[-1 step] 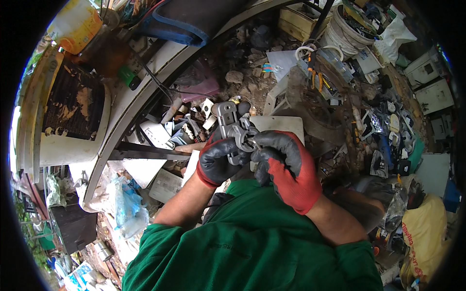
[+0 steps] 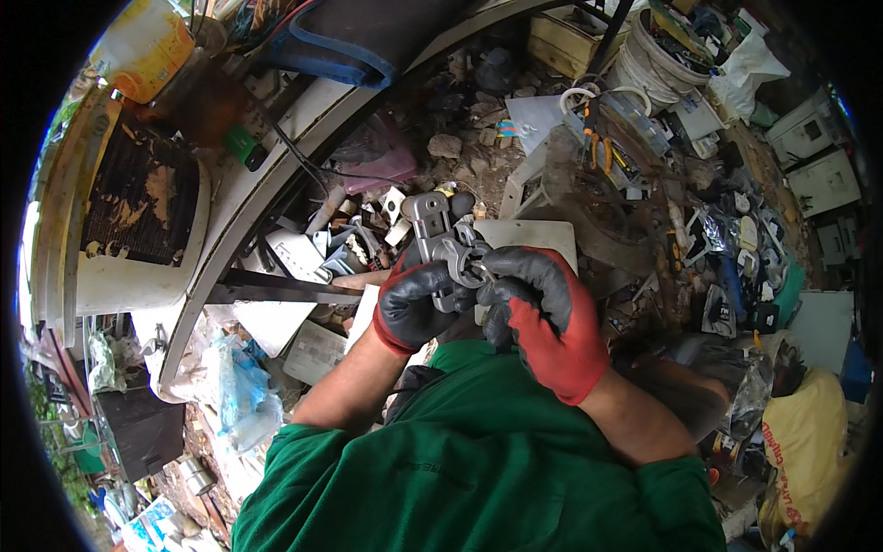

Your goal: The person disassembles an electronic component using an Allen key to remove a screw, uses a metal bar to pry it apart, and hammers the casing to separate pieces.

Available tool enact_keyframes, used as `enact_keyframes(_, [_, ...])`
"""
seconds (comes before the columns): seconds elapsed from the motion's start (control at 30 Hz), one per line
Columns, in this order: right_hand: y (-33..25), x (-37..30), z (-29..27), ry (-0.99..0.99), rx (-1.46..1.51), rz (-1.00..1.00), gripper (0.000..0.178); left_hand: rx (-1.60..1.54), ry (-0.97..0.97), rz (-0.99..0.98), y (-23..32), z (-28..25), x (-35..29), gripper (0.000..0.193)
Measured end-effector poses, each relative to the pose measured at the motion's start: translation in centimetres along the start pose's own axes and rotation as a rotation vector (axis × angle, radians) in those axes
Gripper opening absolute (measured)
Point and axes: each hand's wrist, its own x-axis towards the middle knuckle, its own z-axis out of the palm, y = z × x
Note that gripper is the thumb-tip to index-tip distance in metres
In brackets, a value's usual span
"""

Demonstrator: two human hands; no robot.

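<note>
Left hand (image 2: 414,304) has its grip wrapped round the grey metal part (image 2: 451,250), just beyond the green shirt (image 2: 497,451); right hand (image 2: 550,313) bends in at its curved end, hold unclear. Handling looks unfinished, nothing released.

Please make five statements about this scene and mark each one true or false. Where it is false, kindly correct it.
1. The left hand holds a grey metal part. True.
2. The right hand is bare. False: it wears a red and black glove.
3. The person's shirt is green. True.
4. The yellow bag lies at the upper left of the picture. False: it lies at the lower right.
5. An orange and black tool is beyond the hands, toward the picture's upper right. True.
</note>
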Motion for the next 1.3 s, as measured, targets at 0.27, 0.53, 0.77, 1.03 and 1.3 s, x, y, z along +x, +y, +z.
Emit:
enact_keyframes(0.27, [-0.7,0.6,-1.7,-0.079,-0.445,-0.049,0.04,0.043,0.153,-0.095,-0.2,-3.0,-0.9,0.047])
enact_keyframes(0.53, [1.8,1.1,-4.0,-0.216,-0.846,-0.41,0.05,0.078,0.042,-0.177,0.6,-3.0,-0.9,0.046])
enact_keyframes(0.77, [1.0,0.5,-4.7,-0.098,-0.092,-0.103,0.048,-0.066,0.123,-0.096,0.0,-2.9,-0.1,0.038])
enact_keyframes(1.03, [-0.3,2.2,-6.4,0.001,-0.459,-0.159,0.044,-0.194,0.135,-0.119,-0.8,-5.0,-1.5,0.044])
enact_keyframes(1.3, [-10.9,10.7,-1.9,-0.271,-1.065,-0.853,0.042,-0.341,0.071,-0.095,-1.0,-5.8,-1.5,0.06])
